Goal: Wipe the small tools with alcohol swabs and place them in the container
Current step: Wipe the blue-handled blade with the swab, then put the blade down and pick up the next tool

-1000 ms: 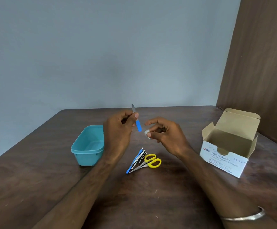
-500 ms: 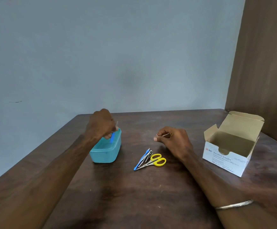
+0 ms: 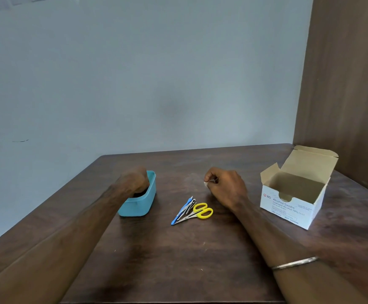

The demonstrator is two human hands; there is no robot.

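My left hand [image 3: 135, 181] reaches down into the teal container [image 3: 143, 205] at the table's left; it is blurred and its fingers are hidden behind the rim, so no tool shows in it. My right hand [image 3: 224, 189] hovers right of centre and pinches a small white alcohol swab [image 3: 205, 183] between thumb and fingertips. On the table between the hands lies a small pile of tools: yellow-handled scissors [image 3: 202, 210], a metal nail clipper [image 3: 189, 207] and a blue-handled tool [image 3: 181, 212].
An open white box of alcohol swabs [image 3: 292, 205] stands at the right, flap up, close to a brown wall panel. The dark wooden table [image 3: 178, 260] ends at a grey wall behind. A metal bangle sits on my right wrist.
My left hand carried the blue-handled tool leftwards from mid-air to the teal container and has now dipped inside it. My right hand drew back slightly, still holding the swab.
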